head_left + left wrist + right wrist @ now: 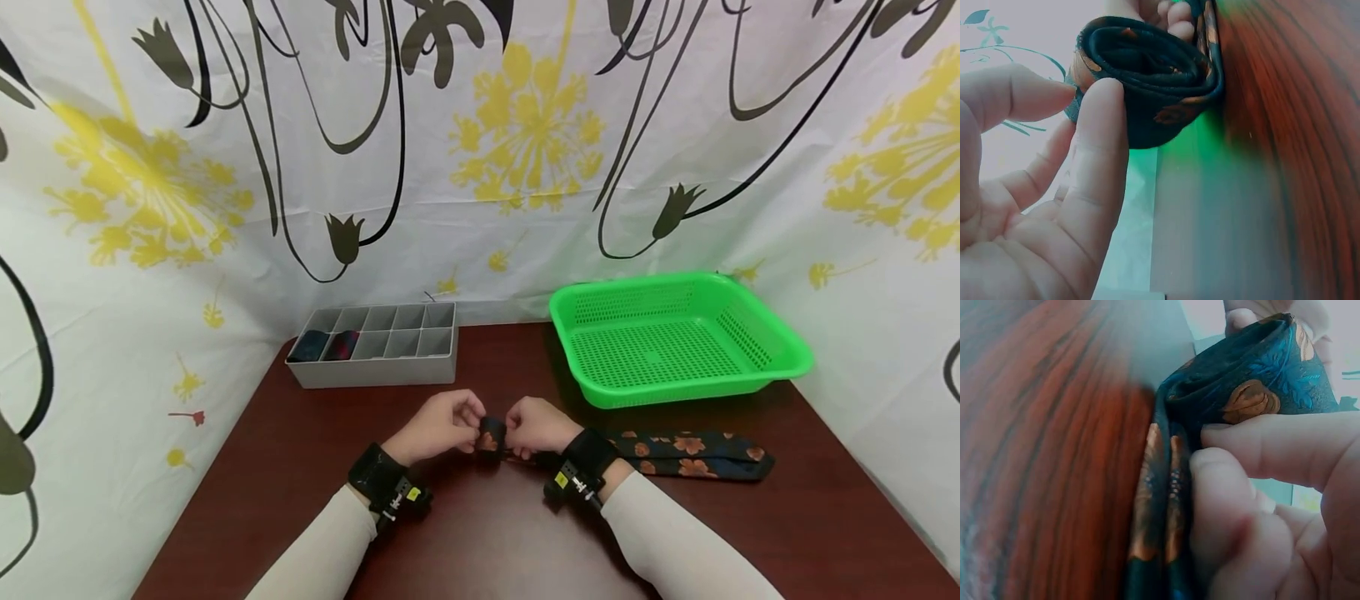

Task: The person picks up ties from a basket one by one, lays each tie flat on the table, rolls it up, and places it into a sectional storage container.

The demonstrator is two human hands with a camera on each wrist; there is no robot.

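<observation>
Hands meet at the lower centre of the head view, over the dark wooden table point(300, 467). One necktie point(690, 454), dark with orange flowers, lies there: its loose length runs to the right of the frame, just in front of one green basket point(780, 367), and its other end is wound into a small roll point(491, 433) held between both hands. The left hand point(442, 425) pinches the roll, thumb and fingers point(1100, 144) clamped on its edge, as the left wrist view shows close up. The right hand point(536, 427) grips the fabric where it leaves the roll, fingers point(1229, 487) curled tight on it.

One grey divided box point(375, 343) stands at the upper left of the table, with ten compartments in two rows; two at its left end hold dark rolled items, too small to make out. The right wrist hides the stretch of tie beneath it, and both wrist views are blurred away from the roll.
</observation>
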